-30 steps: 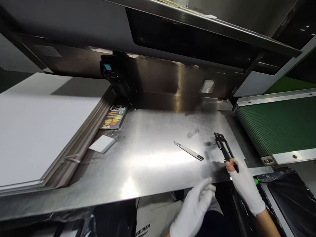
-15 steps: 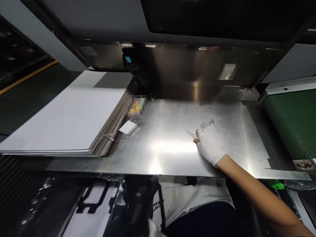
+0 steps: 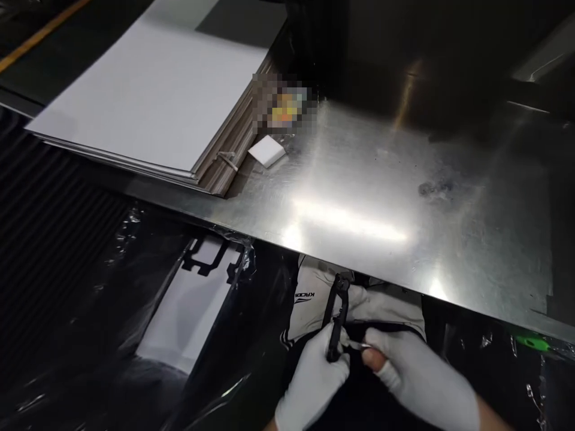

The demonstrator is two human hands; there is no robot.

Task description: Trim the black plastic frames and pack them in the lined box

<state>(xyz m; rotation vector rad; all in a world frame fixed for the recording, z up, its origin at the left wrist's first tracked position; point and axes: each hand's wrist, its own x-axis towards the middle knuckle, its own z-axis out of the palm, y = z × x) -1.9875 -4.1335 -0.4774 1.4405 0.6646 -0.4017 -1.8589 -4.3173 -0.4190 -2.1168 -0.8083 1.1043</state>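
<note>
My left hand [image 3: 317,374], in a white glove, grips a black frame-like part [image 3: 338,317] that stands up from its fist, below the table's front edge. Close on its right, my right hand [image 3: 404,368] is closed on a small thin blade [image 3: 358,345]. This glove leaves the thumb tip bare. The blade's tip points left, at the black part and the left fingers; whether it touches them I cannot tell. Both hands are over my lap.
A metal table [image 3: 359,191] spans the view. On its left lie a stack of white sheets [image 3: 148,90] and a small white block [image 3: 268,151]. Left of my lap, black plastic film surrounds a white panel [image 3: 179,323] with black cut-out parts. A green object [image 3: 533,343] is at right.
The view has tilted down and turned. My right hand has moved from above the table to my lap with the blade. My left hand, blurred at the bottom before, now shows clearly with the black part.
</note>
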